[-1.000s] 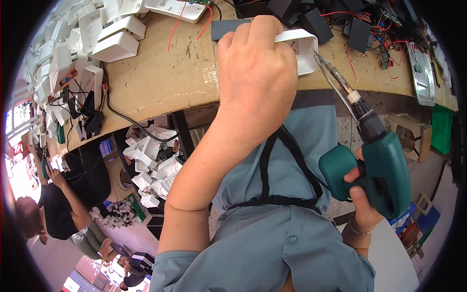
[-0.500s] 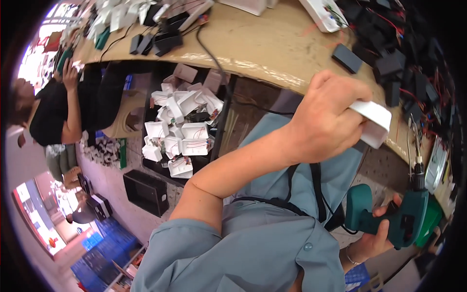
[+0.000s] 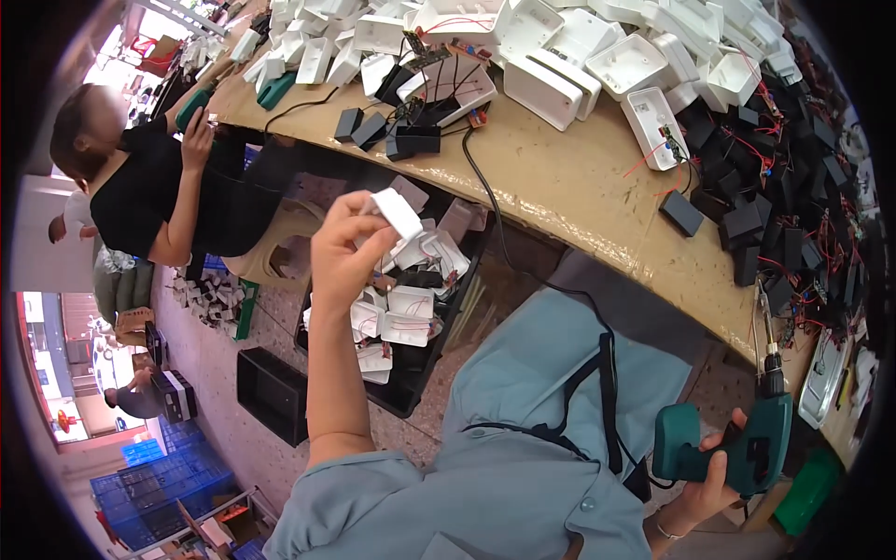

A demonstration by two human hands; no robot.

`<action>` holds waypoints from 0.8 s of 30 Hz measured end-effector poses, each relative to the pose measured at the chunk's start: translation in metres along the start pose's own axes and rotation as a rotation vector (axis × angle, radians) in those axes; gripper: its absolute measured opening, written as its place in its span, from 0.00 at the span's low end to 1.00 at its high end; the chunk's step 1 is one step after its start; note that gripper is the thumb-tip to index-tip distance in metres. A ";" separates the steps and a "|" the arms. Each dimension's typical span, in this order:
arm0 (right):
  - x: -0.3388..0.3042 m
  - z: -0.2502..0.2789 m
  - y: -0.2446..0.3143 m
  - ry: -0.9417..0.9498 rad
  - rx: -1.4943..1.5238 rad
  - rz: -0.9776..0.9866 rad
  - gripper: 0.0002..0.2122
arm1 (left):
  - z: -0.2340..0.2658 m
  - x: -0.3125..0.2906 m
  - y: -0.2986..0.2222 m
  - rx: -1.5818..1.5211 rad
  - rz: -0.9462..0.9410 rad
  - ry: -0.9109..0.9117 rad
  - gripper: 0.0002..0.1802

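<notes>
My left hand (image 3: 343, 257) is raised over the black crate, its fingers closed on a small white plastic case (image 3: 399, 215). Below it, white cases with red wires (image 3: 407, 317) fill the crate (image 3: 411, 392). At the lower right, my right hand (image 3: 705, 493) grips the handle of a green power drill (image 3: 763, 443). Its long, thin bit (image 3: 762, 313) points up past the table's front edge. Nearest to the bit is a heap of black boxes with red wires (image 3: 747, 219).
White cases (image 3: 551, 84) are heaped along the far side of the table (image 3: 560, 201). A black cord (image 3: 493, 201) hangs over its edge. To the left, a co-worker in black (image 3: 149, 201) holds a green tool (image 3: 193, 107). An empty black crate (image 3: 271, 397) sits on the floor.
My left hand has swung left with the white case, from near the black boxes to above the crate. The view has shifted, showing more of the table; my right hand still holds the drill.
</notes>
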State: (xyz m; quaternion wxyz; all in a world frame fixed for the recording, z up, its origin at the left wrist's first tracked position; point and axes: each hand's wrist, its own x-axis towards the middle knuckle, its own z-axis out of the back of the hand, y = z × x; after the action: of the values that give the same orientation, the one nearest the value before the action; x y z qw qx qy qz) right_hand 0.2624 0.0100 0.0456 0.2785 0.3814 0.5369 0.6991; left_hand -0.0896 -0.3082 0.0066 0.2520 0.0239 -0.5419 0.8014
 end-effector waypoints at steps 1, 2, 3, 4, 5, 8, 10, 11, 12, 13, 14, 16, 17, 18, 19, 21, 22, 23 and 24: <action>0.002 -0.002 -0.001 0.010 0.004 -0.007 0.27 | 0.000 -0.002 0.004 0.129 0.193 0.006 0.06; 0.003 -0.003 -0.001 0.019 0.007 -0.014 0.27 | -0.003 -0.003 0.008 0.193 0.286 0.020 0.06; 0.004 -0.005 0.001 0.012 0.009 -0.009 0.27 | 0.002 -0.001 0.014 0.553 0.071 0.065 0.06; 0.004 -0.006 0.003 0.014 0.001 -0.009 0.27 | 0.007 0.003 0.019 0.908 -0.153 0.105 0.07; 0.005 -0.007 0.005 0.016 -0.006 -0.008 0.27 | 0.010 0.009 0.022 0.709 -0.142 0.043 0.07; 0.006 -0.005 0.003 0.051 -0.017 0.005 0.27 | 0.001 0.048 -0.030 0.371 -0.171 -0.162 0.13; 0.005 -0.005 0.001 0.039 -0.003 0.008 0.27 | -0.012 0.083 -0.064 0.544 -0.426 -0.248 0.29; 0.005 -0.006 0.001 0.033 0.011 0.005 0.27 | -0.015 0.102 -0.066 0.559 -0.415 -0.219 0.38; 0.005 -0.006 0.001 0.040 0.018 0.011 0.27 | -0.017 0.121 -0.064 0.610 -0.513 -0.208 0.42; 0.004 -0.007 0.002 0.035 0.016 0.005 0.27 | -0.021 0.138 -0.061 0.655 -0.613 -0.194 0.45; 0.003 -0.007 0.004 0.017 0.006 0.001 0.26 | -0.032 0.151 -0.059 0.644 -0.620 -0.194 0.45; 0.001 -0.008 0.004 0.003 0.011 0.004 0.26 | -0.050 0.164 -0.049 0.804 -0.359 -0.066 0.50; 0.001 -0.007 0.004 -0.004 0.016 0.003 0.26 | -0.054 0.167 -0.045 0.804 -0.364 -0.066 0.50; 0.001 -0.007 0.003 -0.009 0.016 0.002 0.26 | -0.058 0.169 -0.039 0.732 -0.391 -0.084 0.49; 0.001 -0.006 0.003 -0.004 0.010 -0.001 0.25 | -0.062 0.170 -0.033 0.660 -0.416 -0.101 0.49; 0.002 -0.004 0.001 0.001 0.004 -0.008 0.25 | -0.063 0.174 -0.019 0.664 -0.423 -0.128 0.47; 0.002 -0.003 0.000 -0.001 0.005 -0.005 0.25 | -0.063 0.175 -0.014 0.667 -0.427 -0.159 0.46; 0.002 -0.002 0.000 -0.001 0.007 -0.001 0.25 | -0.063 0.175 -0.011 0.669 -0.425 -0.157 0.46; 0.002 -0.003 -0.001 -0.002 0.006 -0.004 0.25 | -0.064 0.175 -0.009 0.644 -0.415 -0.170 0.44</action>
State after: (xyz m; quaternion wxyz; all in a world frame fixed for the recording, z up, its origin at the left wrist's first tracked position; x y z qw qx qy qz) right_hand 0.2590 0.0105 0.0450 0.2792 0.3821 0.5395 0.6964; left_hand -0.2238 -0.1829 0.0422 0.3427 0.2772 -0.2652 0.8575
